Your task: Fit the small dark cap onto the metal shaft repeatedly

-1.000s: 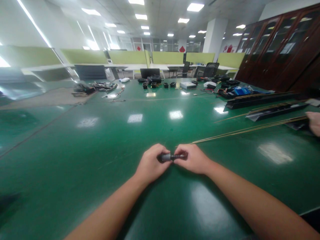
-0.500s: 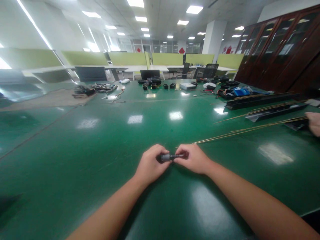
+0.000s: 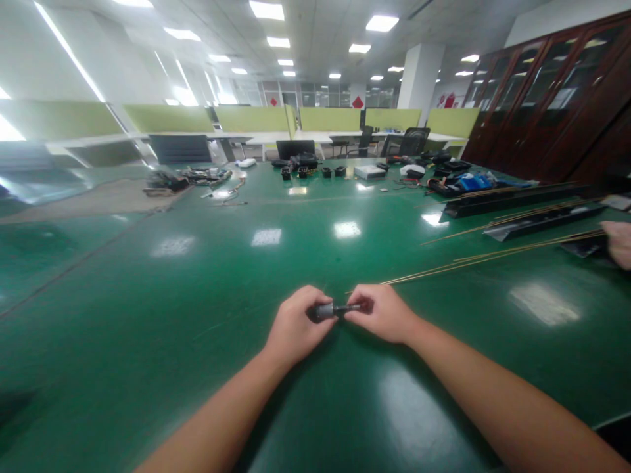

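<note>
Low over the green table (image 3: 236,276), my two hands meet at one small item. My left hand (image 3: 299,323) is closed around a short grey cylinder (image 3: 324,311), its thumb and fingers gripping it from both sides. From the cylinder's right end a thin dark rod (image 3: 342,309) runs to my right hand (image 3: 382,313), whose thumb and fingers pinch its far end. Cylinder and rod lie in one line, roughly level. Whether they are one part or two joined parts I cannot tell. Palms and fingers hide both outer ends.
Long thin brass-coloured rods (image 3: 458,264) stretch right from beside my right hand. Black channel pieces (image 3: 522,225) lie at the right, near another person's hand (image 3: 618,243). Several small black boxes (image 3: 326,172), a white box (image 3: 369,171) and loose electronic parts (image 3: 204,175) sit farther back.
My right hand has shifted very slightly to the right, with a little more of the dark rod showing. The grip of both hands looks the same.
</note>
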Available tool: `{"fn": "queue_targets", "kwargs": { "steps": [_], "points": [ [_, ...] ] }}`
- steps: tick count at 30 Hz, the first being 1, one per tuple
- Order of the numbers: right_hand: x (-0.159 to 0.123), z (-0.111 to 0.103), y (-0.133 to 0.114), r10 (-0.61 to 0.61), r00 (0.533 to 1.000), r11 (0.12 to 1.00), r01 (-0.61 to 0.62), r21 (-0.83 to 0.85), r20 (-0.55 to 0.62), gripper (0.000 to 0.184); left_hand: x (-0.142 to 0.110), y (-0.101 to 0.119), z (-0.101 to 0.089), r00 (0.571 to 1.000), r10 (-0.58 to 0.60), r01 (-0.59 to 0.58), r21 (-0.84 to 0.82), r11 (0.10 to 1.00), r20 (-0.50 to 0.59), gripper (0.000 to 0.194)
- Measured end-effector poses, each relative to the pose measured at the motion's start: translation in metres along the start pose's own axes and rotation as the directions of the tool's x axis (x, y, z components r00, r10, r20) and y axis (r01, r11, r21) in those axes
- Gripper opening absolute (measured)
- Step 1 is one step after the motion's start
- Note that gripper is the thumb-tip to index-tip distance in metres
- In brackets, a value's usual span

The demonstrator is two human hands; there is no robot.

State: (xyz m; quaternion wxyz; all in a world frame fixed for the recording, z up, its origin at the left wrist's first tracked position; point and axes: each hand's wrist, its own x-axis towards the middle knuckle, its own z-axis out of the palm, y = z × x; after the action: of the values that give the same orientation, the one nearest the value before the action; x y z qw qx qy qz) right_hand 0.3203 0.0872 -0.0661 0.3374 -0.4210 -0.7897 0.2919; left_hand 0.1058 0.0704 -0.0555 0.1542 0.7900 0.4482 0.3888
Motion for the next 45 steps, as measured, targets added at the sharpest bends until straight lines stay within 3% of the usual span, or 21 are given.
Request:
{"fn": "queue_targets", "kwargs": {
  "steps": [45],
  "points": [
    [-0.0001, -0.0073, -0.0002, 0.014, 1.0, 0.999, -0.015, -0.032, -0.022, 0.007, 0.0001, -0.0051, -0.0004, 0.999, -0.005, 0.006, 0.034, 0.999, -0.032, 0.019]
  ]
}}
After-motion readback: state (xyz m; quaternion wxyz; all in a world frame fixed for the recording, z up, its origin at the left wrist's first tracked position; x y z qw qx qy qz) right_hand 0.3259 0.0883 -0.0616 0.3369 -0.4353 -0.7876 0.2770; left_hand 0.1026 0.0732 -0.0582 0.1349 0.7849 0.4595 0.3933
